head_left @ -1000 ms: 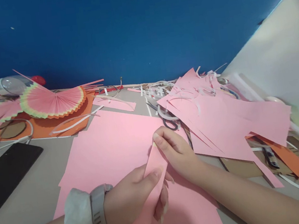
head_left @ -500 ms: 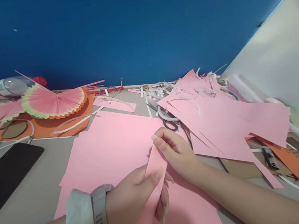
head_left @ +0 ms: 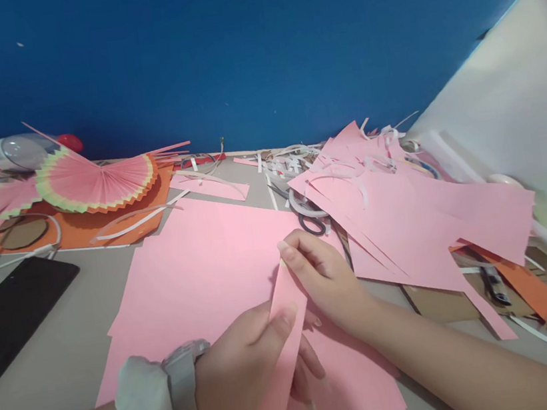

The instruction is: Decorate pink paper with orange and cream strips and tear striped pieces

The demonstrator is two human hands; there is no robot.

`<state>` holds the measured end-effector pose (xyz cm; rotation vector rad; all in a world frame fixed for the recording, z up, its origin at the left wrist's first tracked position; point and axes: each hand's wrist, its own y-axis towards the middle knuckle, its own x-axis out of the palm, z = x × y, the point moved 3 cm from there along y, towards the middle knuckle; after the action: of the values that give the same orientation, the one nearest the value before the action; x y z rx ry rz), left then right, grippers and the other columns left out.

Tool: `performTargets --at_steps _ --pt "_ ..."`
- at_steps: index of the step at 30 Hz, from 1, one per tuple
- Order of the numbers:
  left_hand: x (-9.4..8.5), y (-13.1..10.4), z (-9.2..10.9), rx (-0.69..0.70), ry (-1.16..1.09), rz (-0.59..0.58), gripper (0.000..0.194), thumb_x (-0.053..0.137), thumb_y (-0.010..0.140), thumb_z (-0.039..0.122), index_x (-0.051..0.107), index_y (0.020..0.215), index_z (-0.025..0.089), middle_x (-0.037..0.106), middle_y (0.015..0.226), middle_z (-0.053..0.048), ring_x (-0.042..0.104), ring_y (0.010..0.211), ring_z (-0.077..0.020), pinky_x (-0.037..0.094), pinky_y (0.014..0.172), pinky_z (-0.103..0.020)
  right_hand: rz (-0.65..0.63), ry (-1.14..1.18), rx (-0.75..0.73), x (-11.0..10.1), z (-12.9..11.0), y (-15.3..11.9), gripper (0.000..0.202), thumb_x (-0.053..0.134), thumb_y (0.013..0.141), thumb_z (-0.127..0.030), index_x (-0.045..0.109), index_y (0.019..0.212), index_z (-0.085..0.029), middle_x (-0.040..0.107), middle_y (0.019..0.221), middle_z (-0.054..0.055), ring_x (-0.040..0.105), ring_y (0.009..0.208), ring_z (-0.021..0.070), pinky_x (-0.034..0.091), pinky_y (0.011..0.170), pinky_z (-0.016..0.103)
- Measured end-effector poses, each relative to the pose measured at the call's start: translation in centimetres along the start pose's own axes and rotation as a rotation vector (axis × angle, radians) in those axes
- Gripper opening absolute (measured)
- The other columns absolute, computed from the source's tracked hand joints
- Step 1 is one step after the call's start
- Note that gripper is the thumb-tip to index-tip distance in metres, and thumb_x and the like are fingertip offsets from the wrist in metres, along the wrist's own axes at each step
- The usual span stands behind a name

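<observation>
A folded strip of pink paper [head_left: 280, 372] slants up between my hands, with a little pale yellow at its top end. My left hand [head_left: 248, 363] is closed round its middle, thumb on top and fingers behind. At the upper end my right hand [head_left: 326, 279] pinches the strip between thumb and bent fingers. Beneath both hands lie large pink paper sheets [head_left: 187, 277]. Just beyond my right hand shows the black handle loop of scissors [head_left: 312, 225], partly covered by paper.
Cut pink sheets [head_left: 397, 222] and white scraps are heaped at the right, near a box cutter [head_left: 494, 285] on cardboard. At the left are a black phone [head_left: 21, 319], pleated pink paper fans [head_left: 99, 184], orange paper [head_left: 130, 227] and a lying bottle [head_left: 10, 155]. A blue wall [head_left: 253, 53] stands behind.
The fingers of my left hand beneath the strip have spread and shifted slightly right. Both hands keep their hold on the strip. The view has tilted a little.
</observation>
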<state>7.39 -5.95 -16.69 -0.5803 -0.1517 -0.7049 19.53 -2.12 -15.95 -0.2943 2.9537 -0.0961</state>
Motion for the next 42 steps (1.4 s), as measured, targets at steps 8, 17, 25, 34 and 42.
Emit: performTargets --at_steps 8,17,25,34,42 --pt "0.0 -0.3 0.2 0.106 0.128 0.183 0.051 0.026 0.091 0.049 0.062 0.086 0.014 0.065 0.061 -0.004 0.060 0.051 -0.0144 0.050 0.056 -0.027 0.125 -0.048 -0.114 -0.5 -0.2 0.5 0.028 0.041 0.090 -0.041 0.041 0.071 -0.020 0.039 0.061 -0.005 0.043 0.055 0.0087 0.036 0.051 0.021" --pt "-0.1 -0.3 0.3 0.075 0.215 0.186 0.054 0.025 0.090 0.052 0.064 0.085 0.015 0.065 0.057 -0.003 0.061 0.052 -0.0156 0.049 0.055 -0.027 0.105 -0.028 -0.081 -0.4 0.0 0.4 0.028 0.041 0.089 -0.042 0.040 0.071 -0.021 0.038 0.060 -0.006 0.042 0.052 0.0086 0.034 0.050 0.022" --pt "-0.4 -0.5 0.0 0.062 0.269 0.217 0.052 0.027 0.090 0.050 0.066 0.084 0.017 0.065 0.060 -0.002 0.062 0.055 -0.0159 0.049 0.058 -0.027 0.165 -0.147 -0.140 -0.6 -0.4 0.4 0.030 0.041 0.090 -0.041 0.040 0.068 -0.020 0.035 0.061 -0.005 0.035 0.055 0.0089 0.031 0.051 0.021" --pt "-0.2 -0.5 0.4 0.107 0.090 0.132 0.052 0.028 0.092 0.046 0.066 0.084 0.011 0.066 0.060 -0.005 0.061 0.055 -0.0156 0.049 0.059 -0.027 0.144 0.010 -0.079 -0.5 0.1 0.3 0.027 0.043 0.088 -0.042 0.042 0.072 -0.021 0.039 0.062 -0.005 0.048 0.058 0.0100 0.037 0.054 0.023" --pt "-0.4 -0.4 1.2 0.073 -0.006 0.138 0.053 0.031 0.090 0.046 0.065 0.079 0.007 0.067 0.061 -0.010 0.062 0.052 -0.0170 0.050 0.055 -0.028 0.136 0.059 -0.157 -0.6 -0.1 0.9 0.033 0.033 0.091 -0.043 0.040 0.069 -0.020 0.036 0.060 -0.005 0.037 0.051 0.0086 0.034 0.051 0.022"
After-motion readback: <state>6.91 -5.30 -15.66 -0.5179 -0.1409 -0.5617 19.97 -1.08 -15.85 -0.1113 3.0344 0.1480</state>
